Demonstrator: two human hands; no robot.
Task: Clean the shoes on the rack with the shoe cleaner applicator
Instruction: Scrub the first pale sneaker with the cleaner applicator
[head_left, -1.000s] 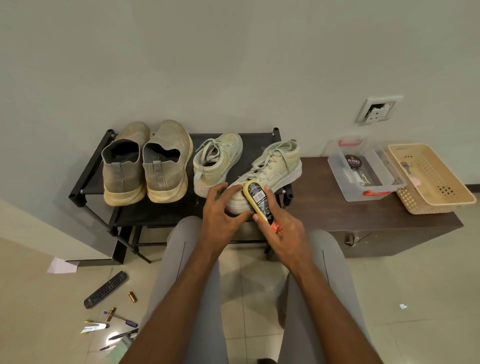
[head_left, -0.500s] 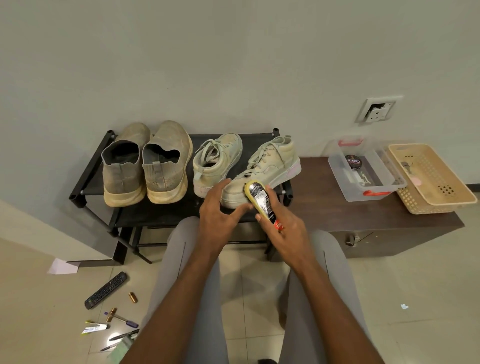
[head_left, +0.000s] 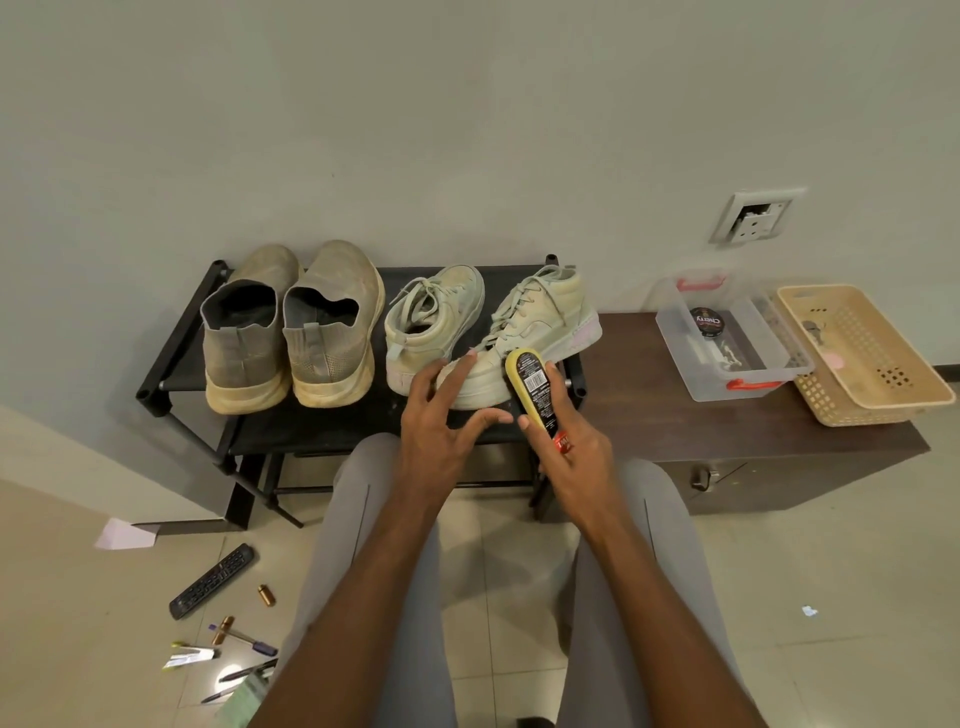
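Observation:
A black shoe rack (head_left: 176, 358) holds two grey slip-on shoes (head_left: 291, 332) on the left and two pale lace-up sneakers on the right. The left sneaker (head_left: 436, 317) lies apart. The right sneaker (head_left: 540, 322) points its toe toward me. My right hand (head_left: 571, 457) grips a yellow and black shoe cleaner applicator (head_left: 535, 395), whose top end meets the sneaker's toe side. With fingers spread, my left hand (head_left: 441, 421) touches the sneaker's toe with its fingertips.
A dark wooden bench (head_left: 675, 431) right of the rack carries a clear plastic box (head_left: 727, 353) with a polish tin and a beige basket (head_left: 862, 358). A remote (head_left: 213, 579), pens and batteries lie on the floor at lower left. My knees sit below the rack.
My left hand has loosened from the sneaker's toe and spread its fingers. The right sneaker has turned slightly, and the applicator stays against its toe side.

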